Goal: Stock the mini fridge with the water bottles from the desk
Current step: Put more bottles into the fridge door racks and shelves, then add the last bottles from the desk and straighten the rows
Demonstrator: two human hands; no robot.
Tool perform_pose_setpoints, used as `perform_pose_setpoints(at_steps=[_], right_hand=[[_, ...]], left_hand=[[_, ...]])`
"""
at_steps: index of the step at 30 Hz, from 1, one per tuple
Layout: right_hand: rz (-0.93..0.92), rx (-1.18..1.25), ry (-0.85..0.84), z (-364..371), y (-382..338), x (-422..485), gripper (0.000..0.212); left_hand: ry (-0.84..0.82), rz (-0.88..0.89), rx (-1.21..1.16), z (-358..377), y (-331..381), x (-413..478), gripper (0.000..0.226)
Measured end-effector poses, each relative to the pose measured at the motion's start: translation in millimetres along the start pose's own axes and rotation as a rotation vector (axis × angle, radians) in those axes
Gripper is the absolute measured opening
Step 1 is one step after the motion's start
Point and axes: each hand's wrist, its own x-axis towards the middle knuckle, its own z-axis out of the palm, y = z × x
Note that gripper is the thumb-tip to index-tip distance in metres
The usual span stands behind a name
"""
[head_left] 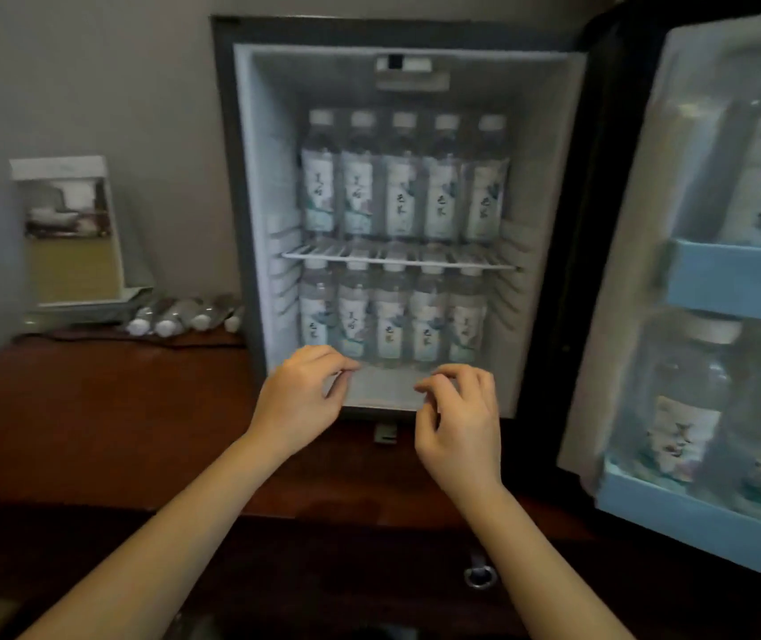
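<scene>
While the mini fridge stands open on the dark wooden counter, its inside is nearly full of water bottles. Five bottles stand in a row on the wire shelf, which is the top row. Five more stand below it on the fridge floor, which is the bottom row. All ten stand up straight, side by side, with white caps and pale labels. A bare strip of fridge floor shows in front of the bottom row.

The fridge door swings out to the right. It has two blue racks, one up high and one down low, and both hold more bottles. They are too blurry and too close to count.

More bottles lie on their sides on the counter, just left of the fridge, with their caps pointing this way. I can see about four, but the blur makes the count unsure. Behind them stands a card holder with a picture on it, near the grey wall.

Both hands hold nothing. The left hand and the right hand hang at the bottom edge of the fridge opening, with fingers curled and loosely apart. They cover a little of the bottom front edge. A small metal ring sits on the front of the counter, down low
</scene>
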Motion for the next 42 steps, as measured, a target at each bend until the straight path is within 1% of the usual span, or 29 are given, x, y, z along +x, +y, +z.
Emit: perform_pose_setpoints(at_steps=[5, 7, 10, 12, 14, 15, 18, 20, 22, 25, 28, 31, 33, 35, 38, 40, 42], right_hand=[[-0.016, 0.183, -0.227, 90.3, -44.3, 14.6, 0.026], [-0.051, 0.269, -0.328, 125.4, -67.0, 23.0, 0.026], [-0.105, 0.355, -0.542, 176.8, -102.4, 40.4, 0.028], [-0.092, 0.390, -0.705, 215.6, -121.3, 53.7, 0.032], [-0.041, 0.364, -0.844, 257.0, -138.6, 69.3, 0.042], [0.001, 0.327, -0.888, 278.2, -146.3, 77.7, 0.046], [0.251, 0.217, -0.952, 338.9, -162.8, 102.6, 0.049], [0.416, 0.142, -0.944, 379.0, -164.6, 114.4, 0.053], [0.540, 0.067, -0.893, 418.2, -157.6, 122.2, 0.060], [0.625, -0.032, -0.825, 468.8, -137.1, 131.4, 0.067], [0.603, -0.106, -0.843, 502.8, -117.4, 138.9, 0.062], [0.548, -0.140, -0.791, 519.4, -108.4, 141.3, 0.048], [0.544, -0.156, -0.685, 523.1, -108.5, 138.0, 0.039], [0.556, -0.177, -0.538, 520.4, -111.5, 134.6, 0.033], [0.561, -0.079, -0.316, 503.8, -122.2, 137.9, 0.019], [0.522, -0.009, -0.262, 485.7, -132.8, 143.8, 0.014], [0.472, 0.051, -0.244, 464.0, -145.4, 149.4, 0.020]], left_hand=[[-0.049, -0.219, 0.087, -33.1, -78.7, -35.1, 0.019], [-0.054, -0.302, 0.122, -45.3, -108.2, -47.3, 0.017], [-0.015, -0.457, 0.138, -56.2, -154.3, -54.8, 0.016], [0.018, -0.580, 0.139, -56.0, -187.3, -51.9, 0.018], [0.015, -0.729, 0.127, -48.1, -224.7, -44.8, 0.021], [0.005, -0.795, 0.117, -41.8, -243.7, -39.9, 0.024], [-0.023, -0.906, 0.091, -18.4, -295.3, -18.4, 0.036], [-0.021, -0.943, 0.071, -3.7, -322.2, -2.6, 0.040], [0.004, -0.950, 0.059, 8.5, -343.4, 7.5, 0.041], [0.023, -0.890, 0.100, 16.1, -363.3, 7.9, 0.041], [0.041, -0.806, 0.132, 12.5, -367.2, 2.6, 0.040], [0.072, -0.737, 0.110, 9.1, -361.2, 0.8, 0.037], [0.070, -0.701, 0.094, 10.7, -359.6, 2.0, 0.036], [0.055, -0.679, 0.083, 12.3, -358.1, 3.6, 0.037], [0.048, -0.682, 0.067, 10.8, -356.2, 1.9, 0.040], [0.050, -0.692, 0.032, 7.7, -354.3, 0.2, 0.043], [0.096, -0.703, -0.065, 2.6, -351.6, -0.4, 0.046]])
